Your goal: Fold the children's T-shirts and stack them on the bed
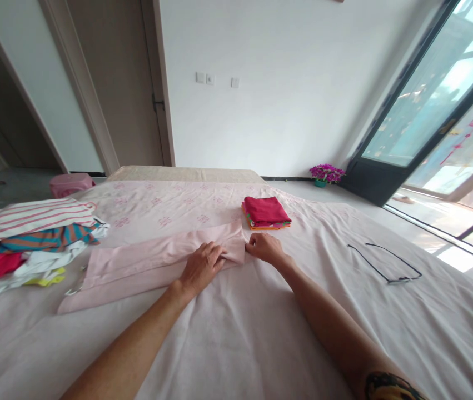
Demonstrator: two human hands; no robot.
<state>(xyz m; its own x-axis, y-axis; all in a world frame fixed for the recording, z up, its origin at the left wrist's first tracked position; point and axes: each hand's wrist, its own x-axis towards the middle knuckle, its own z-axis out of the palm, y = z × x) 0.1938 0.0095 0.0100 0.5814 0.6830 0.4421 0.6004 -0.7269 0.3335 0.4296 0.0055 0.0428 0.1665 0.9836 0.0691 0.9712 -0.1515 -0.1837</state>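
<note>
Head view. Pink garment [148, 258], one, lengthwise at centre-left; left hand [203, 266] on top, fingers slightly spread; right hand [264, 247] curled at its right edge, pinch cannot be told. Risk: layers skewing, from a tug against light pressure. Folded stack [266, 212], just beyond right hand: could be knocked. Clothes pile [31, 236], left, crowding garment's end. Glasses [403, 279], right, out of the way.
</note>
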